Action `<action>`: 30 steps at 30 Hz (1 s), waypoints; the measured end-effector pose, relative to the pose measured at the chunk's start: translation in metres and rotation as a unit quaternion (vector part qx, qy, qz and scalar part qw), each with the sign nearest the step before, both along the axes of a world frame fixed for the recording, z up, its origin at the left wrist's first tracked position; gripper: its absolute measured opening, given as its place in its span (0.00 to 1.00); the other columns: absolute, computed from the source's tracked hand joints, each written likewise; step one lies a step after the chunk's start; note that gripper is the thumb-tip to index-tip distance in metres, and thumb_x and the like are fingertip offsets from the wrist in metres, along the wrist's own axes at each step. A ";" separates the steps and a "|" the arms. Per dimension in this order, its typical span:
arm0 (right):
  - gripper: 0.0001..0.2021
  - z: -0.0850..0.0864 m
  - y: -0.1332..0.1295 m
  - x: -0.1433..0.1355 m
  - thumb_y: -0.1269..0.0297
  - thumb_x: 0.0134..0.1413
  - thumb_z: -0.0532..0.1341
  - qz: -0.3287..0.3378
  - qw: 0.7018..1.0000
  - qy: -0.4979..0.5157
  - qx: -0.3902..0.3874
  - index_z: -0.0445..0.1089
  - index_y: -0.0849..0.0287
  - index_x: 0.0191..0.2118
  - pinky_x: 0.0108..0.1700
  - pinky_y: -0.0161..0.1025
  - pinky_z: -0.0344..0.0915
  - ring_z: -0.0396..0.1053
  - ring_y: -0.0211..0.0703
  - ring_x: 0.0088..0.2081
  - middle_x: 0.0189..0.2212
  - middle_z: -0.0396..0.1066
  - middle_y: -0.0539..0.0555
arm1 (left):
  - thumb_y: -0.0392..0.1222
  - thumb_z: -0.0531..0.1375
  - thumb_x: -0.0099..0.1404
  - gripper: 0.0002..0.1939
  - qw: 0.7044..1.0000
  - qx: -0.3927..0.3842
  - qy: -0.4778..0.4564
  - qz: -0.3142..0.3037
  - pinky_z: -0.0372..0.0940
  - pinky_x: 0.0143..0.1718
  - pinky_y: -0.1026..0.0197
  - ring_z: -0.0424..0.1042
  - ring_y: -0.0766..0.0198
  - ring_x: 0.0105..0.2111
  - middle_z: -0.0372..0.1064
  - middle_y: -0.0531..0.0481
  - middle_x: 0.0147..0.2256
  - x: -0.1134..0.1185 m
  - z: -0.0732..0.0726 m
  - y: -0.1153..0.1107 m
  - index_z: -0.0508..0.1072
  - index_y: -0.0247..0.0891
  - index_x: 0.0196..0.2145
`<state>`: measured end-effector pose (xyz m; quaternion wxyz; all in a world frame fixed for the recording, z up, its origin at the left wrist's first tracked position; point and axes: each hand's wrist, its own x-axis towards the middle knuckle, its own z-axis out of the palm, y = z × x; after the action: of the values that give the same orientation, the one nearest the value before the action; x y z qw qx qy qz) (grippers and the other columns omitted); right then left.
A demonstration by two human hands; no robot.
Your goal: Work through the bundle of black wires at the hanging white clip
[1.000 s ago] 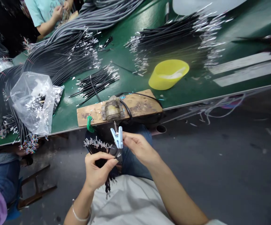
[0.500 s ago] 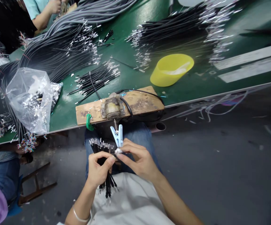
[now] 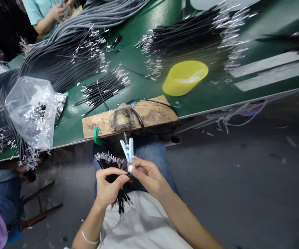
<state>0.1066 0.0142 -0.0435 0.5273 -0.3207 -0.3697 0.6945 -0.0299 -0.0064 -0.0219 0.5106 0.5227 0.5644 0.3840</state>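
Note:
My left hand [image 3: 111, 185] is closed round a bundle of short black cables [image 3: 120, 200], whose silvery ends stick up above the fingers. Its thumb and forefinger pinch a dark cable end beside my right hand. My right hand [image 3: 148, 175] is closed, fingertips pressed on a small white piece [image 3: 131, 168] right next to that cable end. Just above the fingertips, a light blue clothespin [image 3: 127, 150] hangs from a metal tip on a motor-like device [image 3: 123, 119], which sits on a wooden board [image 3: 154, 112] at the table edge.
On the green table [image 3: 139, 90] lie black cable bundles [image 3: 185, 31], a yellow ring-shaped container [image 3: 176, 83], a plastic bag of metal parts [image 3: 31, 110] and a green clip [image 3: 97, 135]. Long grey cables [image 3: 97, 17] run at the upper left. Another person's hand [image 3: 57, 13] is at the top.
My right hand's fingers have drawn closer together around the small white piece. The whole view has shifted slightly, so the table things appear a little further left.

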 end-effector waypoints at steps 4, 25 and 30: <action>0.15 0.003 0.011 -0.002 0.53 0.35 0.69 0.052 0.981 0.098 -0.162 0.70 0.60 0.20 0.25 0.32 0.55 0.57 0.34 0.21 0.17 0.62 0.47 | 0.38 0.65 0.54 0.05 0.999 0.044 0.016 0.014 0.65 0.28 0.63 0.71 0.65 0.23 0.74 0.48 0.23 0.002 0.009 0.002 0.77 0.33 0.25; 0.22 0.011 0.046 -0.018 0.42 0.34 0.66 0.072 0.945 0.244 -0.204 0.74 0.60 0.25 0.24 0.30 0.61 0.62 0.33 0.22 0.19 0.65 0.48 | 0.37 0.64 0.53 0.03 0.987 0.116 0.067 0.090 0.65 0.30 0.60 0.70 0.61 0.23 0.74 0.48 0.22 0.015 0.020 0.016 0.78 0.36 0.24; 0.24 -0.020 0.040 -0.012 0.39 0.39 0.62 0.047 0.958 0.203 -0.195 0.73 0.57 0.30 0.25 0.35 0.62 0.64 0.38 0.22 0.20 0.68 0.50 | 0.37 0.64 0.53 0.04 0.991 0.099 0.043 0.075 0.65 0.29 0.60 0.70 0.62 0.23 0.74 0.47 0.22 0.013 0.022 0.014 0.78 0.36 0.24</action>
<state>0.0949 0.0543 -0.0633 0.4854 -0.2516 -0.1266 0.8276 -0.0173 0.0077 -0.0003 0.4013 0.5431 0.5827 0.4521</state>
